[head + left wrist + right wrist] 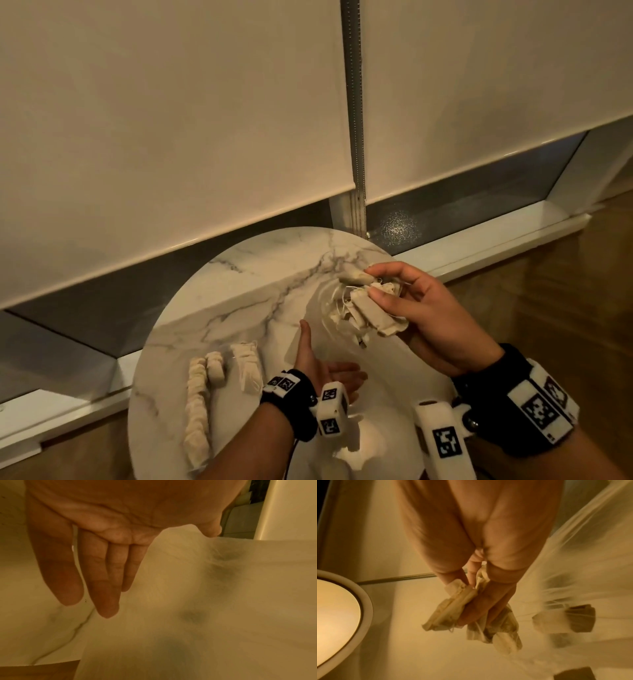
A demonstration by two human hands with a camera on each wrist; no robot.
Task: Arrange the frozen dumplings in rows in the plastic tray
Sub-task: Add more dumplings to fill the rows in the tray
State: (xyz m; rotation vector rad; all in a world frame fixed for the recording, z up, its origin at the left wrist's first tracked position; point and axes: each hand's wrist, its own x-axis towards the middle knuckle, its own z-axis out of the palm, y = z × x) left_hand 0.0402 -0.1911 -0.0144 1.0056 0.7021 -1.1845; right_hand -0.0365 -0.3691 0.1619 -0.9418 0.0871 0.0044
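We are observing a round white marble-patterned tabletop with grey veins (pixel 246 274), standing just beside a white window sill. Directly on it, at its left part, we are noting three rows of small pale flat packets: a long row (pixel 197 404) running toward the near edge, a short row (pixel 216 366) touching it at the far end, and a third row (pixel 247 370) just beside. A translucent plastic sheet or bag (pixel 383 394) is lying across the right part; its exact form is unclear.

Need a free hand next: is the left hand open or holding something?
Open. The left hand shows straight fingers and a bare palm, holding nothing.
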